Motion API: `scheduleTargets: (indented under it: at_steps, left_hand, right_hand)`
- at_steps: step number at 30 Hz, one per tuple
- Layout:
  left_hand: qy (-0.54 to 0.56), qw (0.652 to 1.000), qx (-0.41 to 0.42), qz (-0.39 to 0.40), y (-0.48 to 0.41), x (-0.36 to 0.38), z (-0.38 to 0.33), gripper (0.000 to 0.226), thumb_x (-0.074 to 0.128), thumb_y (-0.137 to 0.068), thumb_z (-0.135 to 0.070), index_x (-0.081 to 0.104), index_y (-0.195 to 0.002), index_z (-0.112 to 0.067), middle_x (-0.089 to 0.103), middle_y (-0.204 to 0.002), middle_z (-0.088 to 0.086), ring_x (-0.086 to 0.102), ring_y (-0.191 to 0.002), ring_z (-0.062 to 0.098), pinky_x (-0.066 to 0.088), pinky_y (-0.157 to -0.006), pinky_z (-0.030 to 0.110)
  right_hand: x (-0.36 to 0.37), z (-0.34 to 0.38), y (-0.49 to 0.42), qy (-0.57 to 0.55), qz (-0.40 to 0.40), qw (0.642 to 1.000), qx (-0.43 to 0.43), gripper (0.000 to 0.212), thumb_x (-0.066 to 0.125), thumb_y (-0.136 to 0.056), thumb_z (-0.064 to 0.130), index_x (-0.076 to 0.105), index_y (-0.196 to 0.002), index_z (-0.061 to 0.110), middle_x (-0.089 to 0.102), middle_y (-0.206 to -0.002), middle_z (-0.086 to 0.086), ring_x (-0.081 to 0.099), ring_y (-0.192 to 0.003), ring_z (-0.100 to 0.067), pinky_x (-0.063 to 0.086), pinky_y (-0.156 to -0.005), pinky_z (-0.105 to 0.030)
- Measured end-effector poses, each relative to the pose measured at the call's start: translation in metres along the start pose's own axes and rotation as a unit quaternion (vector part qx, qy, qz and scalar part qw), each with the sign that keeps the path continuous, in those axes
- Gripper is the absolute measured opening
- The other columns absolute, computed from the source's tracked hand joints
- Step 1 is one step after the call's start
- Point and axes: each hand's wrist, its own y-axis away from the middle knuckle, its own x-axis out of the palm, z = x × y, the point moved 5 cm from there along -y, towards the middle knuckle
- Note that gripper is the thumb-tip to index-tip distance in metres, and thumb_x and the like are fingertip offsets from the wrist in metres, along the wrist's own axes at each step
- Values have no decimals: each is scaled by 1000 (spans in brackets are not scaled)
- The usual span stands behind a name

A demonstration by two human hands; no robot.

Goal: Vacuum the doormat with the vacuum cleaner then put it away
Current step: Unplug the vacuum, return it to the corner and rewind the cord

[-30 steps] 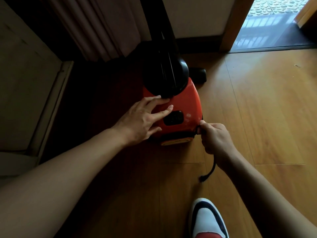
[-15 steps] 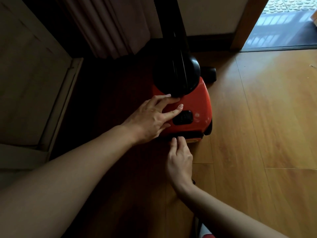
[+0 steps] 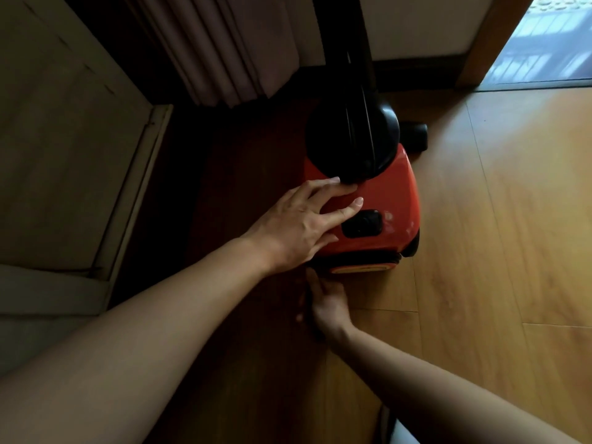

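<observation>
A red vacuum cleaner (image 3: 389, 200) with a black dome and an upright black hose stands on the wooden floor near the wall. My left hand (image 3: 298, 224) rests flat on its red top, fingers straight and spread, beside the black switch (image 3: 362, 223). My right hand (image 3: 325, 302) reaches under my left wrist to the lower rear edge of the vacuum, fingers extended toward the base. Its fingertips are in shadow and partly hidden. The doormat (image 3: 551, 40) lies beyond the doorway at the top right.
A brown curtain (image 3: 221, 49) hangs behind and left of the vacuum. A pale cabinet or panel (image 3: 64, 155) lines the left side. Wooden floor (image 3: 512, 251) stretches to the right. A wooden door frame (image 3: 493, 33) stands at the top right. My shoe shows at the bottom edge.
My right hand left the cord at the vacuum's right rear corner and moved left to the middle of its rear base. My left hand stayed on top.
</observation>
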Motion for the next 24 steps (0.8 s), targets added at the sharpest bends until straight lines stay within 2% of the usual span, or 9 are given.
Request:
scheduleTargets:
  at_steps: [2,4,8,9,11,14,17,21,24]
  left_hand:
    - [0,1000,6,-5,1,1,2,69,58,-91,-41,32,-153,-27,25,-159,-1,19,-148,22,33,-116,46]
    - [6,1000,9,-8,1,3,4,76,63,-86,-44,32,-153,-27,25,-160,-1,18,-148,22,31,-116,46]
    - [14,1000,0,-6,0,3,4,85,72,-80,-43,31,-153,-29,25,-160,-2,17,-149,20,27,-117,45]
    - [14,1000,0,-6,-1,3,4,86,73,-80,-43,31,-153,-29,25,-160,-2,17,-149,20,26,-117,45]
    - [14,1000,-3,-9,-1,3,2,86,74,-79,-42,32,-153,-28,26,-159,-2,17,-149,20,24,-116,43]
    - [9,1000,-5,-16,-1,3,1,87,75,-78,-42,33,-153,-27,27,-159,-1,18,-149,21,21,-115,41]
    - [13,1000,-10,-14,-1,3,1,88,76,-78,-41,32,-153,-27,26,-160,-1,17,-149,20,22,-116,43]
    - [12,1000,-20,-11,0,2,-2,88,77,-78,-39,32,-153,-27,27,-159,0,17,-149,21,27,-118,47]
    - [14,999,-32,0,0,0,-5,88,77,-80,-38,30,-153,-28,26,-159,0,15,-150,20,25,-119,46]
  right_hand:
    - [-21,-7,-8,49,-15,999,11,48,50,-103,46,69,-83,7,68,-61,-11,63,-45,-24,50,-48,-35]
    - [-40,-10,-13,79,-12,996,34,45,57,-100,47,68,-82,7,68,-59,-8,63,-45,-22,51,-47,-32]
    - [-82,-10,-22,111,9,993,41,33,69,-93,45,67,-94,12,69,-71,-5,65,-50,-14,49,-45,-26]
    - [-92,-11,-25,146,0,988,40,34,70,-91,49,66,-101,17,71,-80,-4,68,-58,-12,52,-49,-27]
    - [-110,-10,-30,263,-31,964,20,45,68,-87,61,63,-114,25,70,-100,2,70,-82,-16,59,-67,-37]
    - [-127,-2,-27,354,-89,931,-4,55,68,-84,66,63,-115,21,69,-106,-1,68,-95,-25,59,-79,-45]
    - [-139,9,-23,347,-151,925,-40,51,76,-82,55,64,-106,12,70,-98,-6,69,-90,-30,59,-77,-50]
    - [-143,14,-22,335,-209,915,-84,18,72,-90,16,63,-89,0,64,-94,-11,66,-81,-33,57,-71,-51]
    - [-141,10,-17,350,-240,901,-85,19,73,-91,21,65,-99,5,58,-102,-9,66,-81,-32,57,-69,-46]
